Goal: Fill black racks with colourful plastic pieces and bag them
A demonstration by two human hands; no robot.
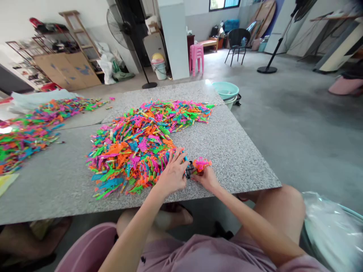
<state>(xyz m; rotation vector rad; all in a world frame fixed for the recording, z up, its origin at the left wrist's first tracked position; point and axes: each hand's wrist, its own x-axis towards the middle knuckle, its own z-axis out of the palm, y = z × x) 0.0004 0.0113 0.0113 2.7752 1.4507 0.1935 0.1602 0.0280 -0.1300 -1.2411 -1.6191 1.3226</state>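
A heap of small bright plastic toy pieces [136, 139], several shaped like toy guns, covers the middle of the speckled stone table [227, 151]. My left hand [174, 172] lies over the right end of a tidy row of these pieces [153, 164], fingers stretched and apart. Between my hands is a small black plastic part [189, 169], close to the left fingertips. My right hand [208, 178] is closed on a little bunch of pink and orange toy pieces [202, 163]; its fingertips are partly hidden and reach beside the black part.
A second heap of toy pieces [42, 124] spreads over the table's left side. Turquoise basins [226, 90] stand beyond the right edge. A pink tub [90, 245] sits by my left leg, and a plastic-covered container [331, 226] is at my right. Another person's leg [36, 241] shows lower left.
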